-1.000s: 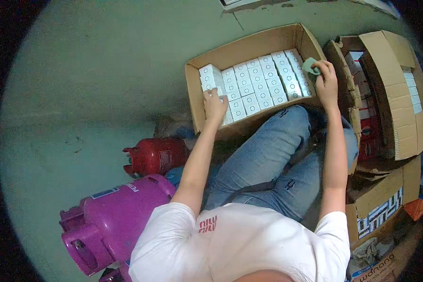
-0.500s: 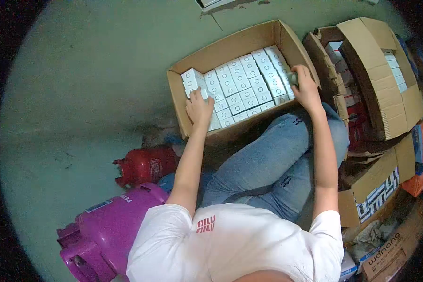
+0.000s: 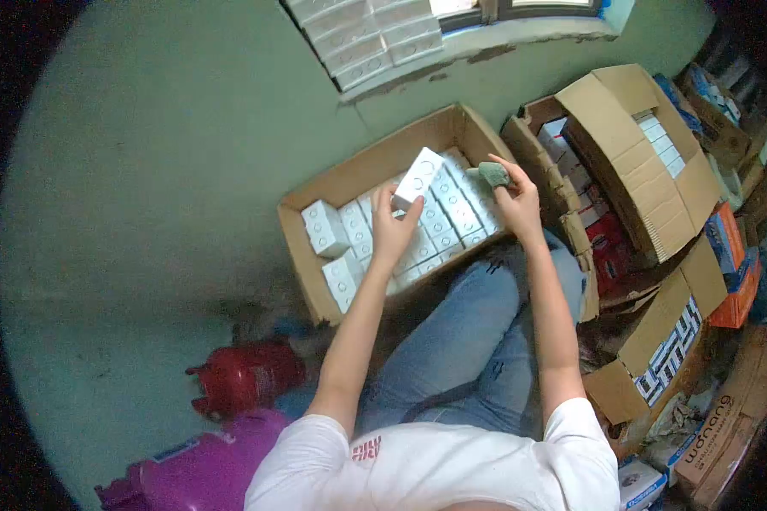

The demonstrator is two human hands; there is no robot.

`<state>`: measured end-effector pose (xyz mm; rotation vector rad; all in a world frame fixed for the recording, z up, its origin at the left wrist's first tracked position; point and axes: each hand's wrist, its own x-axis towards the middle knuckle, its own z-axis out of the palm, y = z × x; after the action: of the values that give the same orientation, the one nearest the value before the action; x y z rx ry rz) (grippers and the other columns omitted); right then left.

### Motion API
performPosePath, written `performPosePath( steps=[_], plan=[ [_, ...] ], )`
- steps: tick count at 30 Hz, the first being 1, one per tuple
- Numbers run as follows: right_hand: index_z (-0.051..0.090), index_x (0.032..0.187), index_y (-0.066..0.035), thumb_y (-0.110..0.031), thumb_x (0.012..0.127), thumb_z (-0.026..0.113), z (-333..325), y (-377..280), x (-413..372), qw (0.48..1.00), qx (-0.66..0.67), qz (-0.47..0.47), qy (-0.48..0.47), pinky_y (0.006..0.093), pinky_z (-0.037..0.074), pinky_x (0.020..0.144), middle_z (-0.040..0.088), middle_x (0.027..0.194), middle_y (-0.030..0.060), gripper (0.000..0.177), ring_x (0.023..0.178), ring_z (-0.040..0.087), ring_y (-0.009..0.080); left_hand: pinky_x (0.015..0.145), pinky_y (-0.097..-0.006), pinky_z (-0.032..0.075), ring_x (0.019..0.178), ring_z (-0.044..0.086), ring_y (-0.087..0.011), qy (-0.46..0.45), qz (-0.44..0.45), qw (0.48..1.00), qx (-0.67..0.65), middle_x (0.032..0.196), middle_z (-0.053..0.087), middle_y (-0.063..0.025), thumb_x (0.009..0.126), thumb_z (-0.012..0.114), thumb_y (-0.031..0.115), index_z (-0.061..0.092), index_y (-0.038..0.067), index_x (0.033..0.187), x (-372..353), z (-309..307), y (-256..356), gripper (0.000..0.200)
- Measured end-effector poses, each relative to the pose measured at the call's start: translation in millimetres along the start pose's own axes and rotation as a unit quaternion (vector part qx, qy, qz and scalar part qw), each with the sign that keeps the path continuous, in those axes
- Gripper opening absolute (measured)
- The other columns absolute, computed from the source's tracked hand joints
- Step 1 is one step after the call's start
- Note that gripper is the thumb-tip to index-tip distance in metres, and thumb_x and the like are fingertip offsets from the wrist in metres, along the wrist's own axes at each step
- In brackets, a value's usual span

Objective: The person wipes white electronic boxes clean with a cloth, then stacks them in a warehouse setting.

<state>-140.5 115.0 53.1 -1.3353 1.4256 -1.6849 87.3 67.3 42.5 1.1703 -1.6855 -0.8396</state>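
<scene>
My left hand (image 3: 394, 226) grips a small white box (image 3: 418, 179) with round marks, lifted and tilted above an open cardboard carton (image 3: 305, 271). Rows of similar white boxes (image 3: 325, 228) fill much of the carton, with a gap at its left side. Over the carton's right side, my right hand (image 3: 517, 198) holds a small grey-green object (image 3: 493, 175) between thumb and fingers; what it is I cannot make out.
Right of the carton stands another opened carton (image 3: 648, 162) with white boxes inside. A red cylinder (image 3: 251, 375) and a purple cylinder (image 3: 209, 473) are at lower left. More boxes (image 3: 712, 439) lie at lower right. A window (image 3: 520, 10) is above.
My left hand has lifted a white box out of the carton, leaving a gap in the left row. My right hand has moved inward with the grey-green object. The view has shifted upward.
</scene>
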Motion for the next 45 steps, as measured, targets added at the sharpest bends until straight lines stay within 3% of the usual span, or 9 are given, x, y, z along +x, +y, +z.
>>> performPosePath(
  steps=[12,22,26,29,30,33,38,42,45],
  plan=[
    [0.057,0.099,-0.004,-0.002,0.077,0.060,-48.9,-9.6,70.6,0.924,-0.250,-0.157,0.242,0.0401,0.048,0.085,0.058,0.104,0.0150,0.022,0.096,0.058,0.0338,0.068,-0.0286,0.042,0.075,0.050,-0.0132,-0.030,0.067,0.971,-0.229,0.078,0.053,-0.0069,0.100,0.047,0.028,0.054,-0.001,0.087,98.0,178.9,44.4,0.032],
    [0.064,0.119,-0.013,-0.003,0.070,0.068,-10.7,12.2,57.5,0.933,-0.312,-0.169,0.052,0.0375,0.050,0.080,0.060,0.110,0.0084,0.049,0.093,0.059,0.0279,0.074,-0.0355,0.043,0.076,0.055,-0.0273,0.030,-0.037,0.981,-0.190,0.080,0.056,-0.0157,0.104,0.033,0.032,0.054,-0.004,0.084,104.0,167.2,13.2,0.046],
    [0.064,0.118,-0.011,0.002,0.075,0.064,-22.1,28.2,74.1,0.933,-0.291,-0.143,0.155,0.0357,0.050,0.079,0.055,0.114,0.0128,0.045,0.089,0.058,0.0282,0.068,-0.0367,0.044,0.071,0.058,-0.0280,0.015,0.032,0.994,-0.102,0.073,0.058,-0.0154,0.104,0.033,0.034,0.057,-0.005,0.076,106.6,165.8,8.2,0.053],
    [0.064,0.118,-0.011,0.004,0.074,0.064,-22.7,29.5,72.8,0.954,-0.245,-0.111,0.134,0.0354,0.051,0.077,0.056,0.108,0.0124,0.046,0.091,0.060,0.0282,0.050,-0.0258,0.033,0.055,0.042,-0.0065,0.080,0.124,0.987,-0.056,0.059,0.049,0.0011,0.103,0.032,0.045,0.056,0.001,0.069,108.0,178.7,9.4,0.060],
    [0.065,0.116,-0.011,0.003,0.073,0.065,-20.7,28.2,71.2,0.958,-0.247,-0.121,0.086,0.0353,0.051,0.076,0.057,0.107,0.0121,0.045,0.091,0.061,0.0277,0.063,-0.0371,0.043,0.066,0.058,-0.0275,0.046,-0.001,0.994,-0.095,0.069,0.058,-0.0158,0.103,0.033,0.035,0.058,-0.005,0.071,105.4,174.6,9.3,0.057],
    [0.068,0.109,-0.011,0.001,0.073,0.066,-8.2,18.7,64.6,0.975,-0.185,-0.123,0.001,0.0358,0.052,0.078,0.063,0.100,0.0103,0.037,0.090,0.063,0.0265,0.053,-0.0256,0.034,0.057,0.043,-0.0072,0.058,-0.047,0.979,-0.190,0.059,0.048,0.0014,0.103,0.034,0.044,0.051,0.001,0.063,115.2,162.5,-0.6,0.061],
    [0.069,0.107,-0.008,0.000,0.072,0.067,-11.4,24.7,75.0,0.970,-0.186,-0.092,0.126,0.0365,0.052,0.080,0.065,0.101,0.0106,0.036,0.090,0.064,0.0280,0.051,-0.0247,0.030,0.056,0.039,-0.0065,0.131,0.083,0.984,-0.084,0.061,0.047,0.0025,0.103,0.033,0.044,0.045,0.009,0.060,110.1,173.7,5.9,0.057],
    [0.070,0.106,-0.010,0.001,0.072,0.066,0.1,3.0,59.2,0.981,-0.165,-0.102,0.014,0.0371,0.052,0.079,0.065,0.098,0.0116,0.036,0.089,0.064,0.0284,0.052,-0.0237,0.032,0.057,0.041,-0.0067,0.009,-0.075,0.947,-0.311,0.061,0.048,0.0021,0.103,0.034,0.043,0.049,0.007,0.063,107.8,164.3,-13.6,0.056],
    [0.069,0.107,-0.009,0.001,0.073,0.065,-11.8,17.6,68.8,0.966,-0.220,-0.120,0.060,0.0383,0.051,0.079,0.065,0.097,0.0116,0.035,0.088,0.063,0.0299,0.052,-0.0233,0.032,0.057,0.041,-0.0064,0.090,-0.061,0.979,-0.171,0.062,0.048,0.0026,0.102,0.034,0.045,0.049,0.007,0.062,109.0,177.4,-6.7,0.057]
  ],
)
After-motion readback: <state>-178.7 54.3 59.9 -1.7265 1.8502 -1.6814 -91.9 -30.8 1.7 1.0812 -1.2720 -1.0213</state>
